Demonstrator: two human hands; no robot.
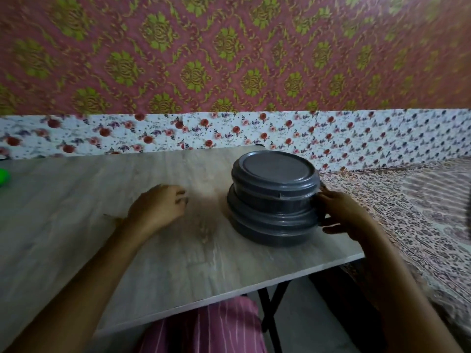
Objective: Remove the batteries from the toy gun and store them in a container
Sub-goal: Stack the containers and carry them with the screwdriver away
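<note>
Lidded containers (275,200), two dark ones stacked near the bench's (178,250) right edge: gripping their side with the right hand's (341,215) curled fingers (328,198), probably readying one for batteries, resting the left hand (158,207) loosely curled, holding nothing, alongside.

table (178,263): pale wood-grain top, black crossed legs under near right corner
container stack (274,200): two dark grey round lidded tubs, one on the other, near table's right edge
green thing (3,177): far left, cut off, blurred
left hand (155,207): on tabletop, left of stack, apart
</note>
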